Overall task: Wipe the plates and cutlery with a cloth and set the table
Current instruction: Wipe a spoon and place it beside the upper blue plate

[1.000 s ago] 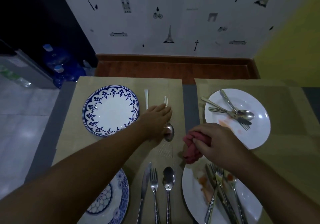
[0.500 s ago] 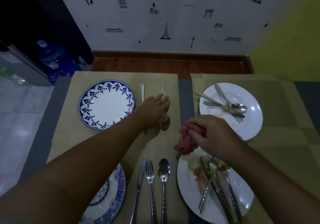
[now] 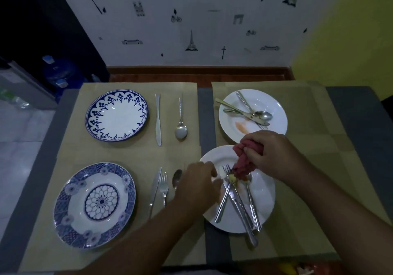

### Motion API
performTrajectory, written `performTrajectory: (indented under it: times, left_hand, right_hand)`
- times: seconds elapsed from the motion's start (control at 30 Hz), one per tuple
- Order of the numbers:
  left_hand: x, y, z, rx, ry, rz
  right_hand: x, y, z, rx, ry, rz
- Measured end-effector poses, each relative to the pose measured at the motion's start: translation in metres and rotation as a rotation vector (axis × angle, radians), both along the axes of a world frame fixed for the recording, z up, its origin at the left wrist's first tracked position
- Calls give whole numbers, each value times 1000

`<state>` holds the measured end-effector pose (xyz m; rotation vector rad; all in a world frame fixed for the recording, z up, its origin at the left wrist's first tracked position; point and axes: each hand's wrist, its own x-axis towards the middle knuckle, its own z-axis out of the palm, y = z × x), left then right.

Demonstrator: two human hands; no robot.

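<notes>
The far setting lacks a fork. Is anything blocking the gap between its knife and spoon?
Nothing visible does. The placemat lies bare between the far knife and far spoon, and no object sits between that gap and the dirty fork on the near white plate.

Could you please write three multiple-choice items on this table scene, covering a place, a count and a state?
1. Where is the red cloth?
A. on a blue plate
B. over the near white plate
C. on the floor

2. How many plates are on the table?
A. two
B. three
C. four

3. What state is the far white plate in?
A. smeared, with cutlery on it
B. wiped and bare
C. upside down

Answers:
1 B, the right hand bunches the cloth above that plate.
2 C, two blue-patterned and two white.
3 A, an orange smear and cutlery lie on it.
</notes>
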<state>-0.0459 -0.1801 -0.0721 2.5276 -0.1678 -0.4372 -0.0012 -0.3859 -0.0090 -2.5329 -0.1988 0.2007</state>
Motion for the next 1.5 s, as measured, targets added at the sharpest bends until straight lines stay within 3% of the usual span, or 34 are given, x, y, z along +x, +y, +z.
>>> performTrajectory:
  times: [0.13,0.27,0.53,0.77,0.93,1.1,1.27,1.4,1.5]
  left_hand:
    - [-31,-23,-8,37,183,9]
    - [-43,-35,-8,34,206,46]
    - [-53,-34,6,-105,382,360]
    - [-80,-23,34,-616,593,541]
    - [-77,-16,49,-748,535,537]
    - [-75,2,48,-766,447,546]
    - [-79,13,47,-782,416,513]
    - [-84,19,51,-801,428,549]
    - [-81,27,52,-822,426,578]
  right_hand:
    - [-24,-18,-5,28,13,-2]
    - [-44,-33,-9,51,27,-4]
    - [-64,-39,-23,127,-23,41]
    - [-63,4,-20,149,-180,87]
    - [-68,40,-24,68,-241,235]
    - [-77,45,-24,48,-146,375]
    - [-72,52,-15,-5,-216,524]
    - [-58,45,-13,56,-212,330]
    - [-63,50,-17,70,-211,343]
